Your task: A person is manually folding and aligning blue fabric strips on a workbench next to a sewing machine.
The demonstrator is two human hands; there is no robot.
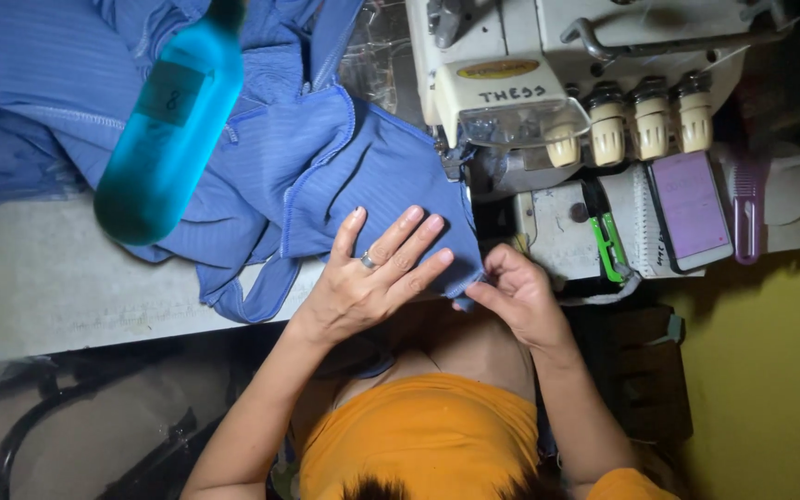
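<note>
Left hand (368,282) flat on blue fabric (326,176), right hand (516,296) pinching its edge, teal bottle (168,130) nearby

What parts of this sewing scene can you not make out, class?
- Head view: needle area of the sewing machine, hidden by blue fabric and shadow.
- Right hand fingertips, tucked under the fabric edge.
- Teal bottle, blurred, top cut off.
- Phone screen, too small to read.

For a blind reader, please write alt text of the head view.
A person's left hand lies flat on blue ribbed fabric while the right hand pinches its edge beside a cream sewing machine. A phone lies to the right.
</note>
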